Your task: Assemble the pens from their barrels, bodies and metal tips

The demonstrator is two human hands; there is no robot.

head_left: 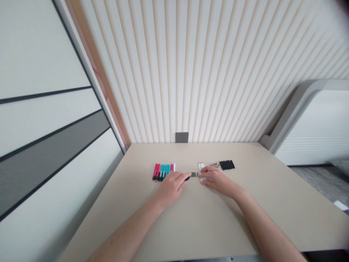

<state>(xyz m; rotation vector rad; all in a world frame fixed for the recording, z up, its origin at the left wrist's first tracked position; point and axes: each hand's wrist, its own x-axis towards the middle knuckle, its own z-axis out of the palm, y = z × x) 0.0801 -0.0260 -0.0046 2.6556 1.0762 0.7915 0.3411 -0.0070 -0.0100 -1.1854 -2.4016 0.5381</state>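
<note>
Flanking a dark part [193, 174], left hand [173, 185] and right hand [218, 180] rest.

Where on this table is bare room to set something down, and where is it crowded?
Bare: table right of the black caps, left of the pens, and the strip toward the wall outlet. Crowded: the row from pens to caps, around the left hand and right hand.

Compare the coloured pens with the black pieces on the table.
The coloured pens are pink and teal; the black pieces are all black. The coloured pens look longer than the black pieces. The coloured pens sit beside the left hand; the black pieces lie clear of the right hand. Both lie in neat rows.
</note>
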